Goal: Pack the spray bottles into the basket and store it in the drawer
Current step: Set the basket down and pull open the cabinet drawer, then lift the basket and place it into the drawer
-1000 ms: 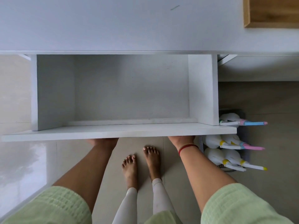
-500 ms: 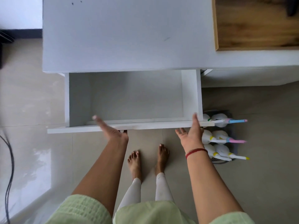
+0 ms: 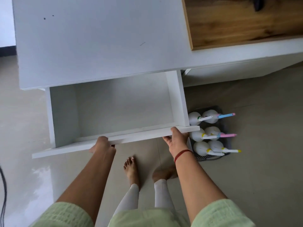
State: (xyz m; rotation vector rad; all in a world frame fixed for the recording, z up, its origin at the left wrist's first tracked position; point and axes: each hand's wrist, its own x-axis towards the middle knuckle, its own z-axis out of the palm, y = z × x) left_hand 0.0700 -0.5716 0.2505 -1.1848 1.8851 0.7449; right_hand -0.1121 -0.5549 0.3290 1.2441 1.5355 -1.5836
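Observation:
A white drawer (image 3: 54, 112) stands pulled out of the white cabinet (image 3: 91, 40), and nothing lies inside it. My left hand (image 3: 102, 144) grips the drawer's front panel (image 3: 65, 149) near its middle. My right hand (image 3: 177, 139), a red thread on its wrist, holds the same panel near its right end. To the right, on the floor, a dark basket (image 3: 227, 141) holds several white spray bottles (image 3: 200, 148) with blue, pink and yellow nozzles pointing right. The drawer's corner hides part of the basket.
A wooden-topped surface (image 3: 242, 22) sits at the upper right on a low white shelf. My bare feet (image 3: 131, 167) stand on the tiled floor below the drawer. A black cable (image 3: 3, 194) runs along the left edge.
Both hands rose from under the front panel, opened briefly, and now grip its top edge. The view pulled back and tilted, showing more of the cabinet top.

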